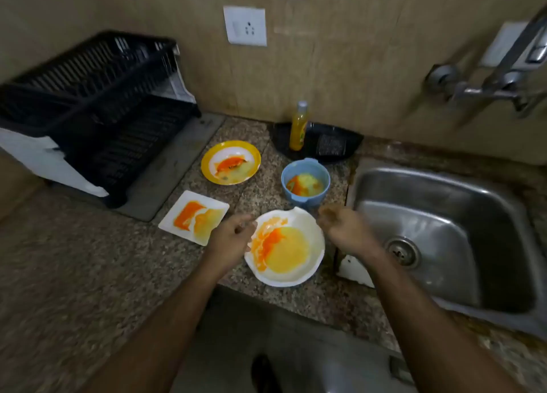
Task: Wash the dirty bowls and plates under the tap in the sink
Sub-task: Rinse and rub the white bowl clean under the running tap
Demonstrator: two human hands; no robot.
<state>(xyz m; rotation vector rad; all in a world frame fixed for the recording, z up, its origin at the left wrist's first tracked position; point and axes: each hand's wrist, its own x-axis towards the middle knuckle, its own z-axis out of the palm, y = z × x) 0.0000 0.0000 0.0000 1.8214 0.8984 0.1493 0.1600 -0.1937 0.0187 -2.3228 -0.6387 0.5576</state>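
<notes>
White bowl (291, 262) between both hands' fingers (244, 229)

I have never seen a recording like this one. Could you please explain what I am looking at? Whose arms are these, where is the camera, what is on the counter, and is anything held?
There is no machine here. A person wears one camera on the head, looking forward and down, so the two arms entering from below are that person's own.

On the granite counter lie four dirty dishes with orange and yellow smears: a large white bowl nearest, a square white plate, a yellow-rimmed plate and a blue bowl. Behind them a yellow bottle stands in a black tray. A black dish rack is on the left; the steel sink and tap are on the right.

The left hand and right hand are at either side of the white bowl with fingers loosely curled. The picture is blurred, but neither seems to have a grip on anything yet.
</notes>
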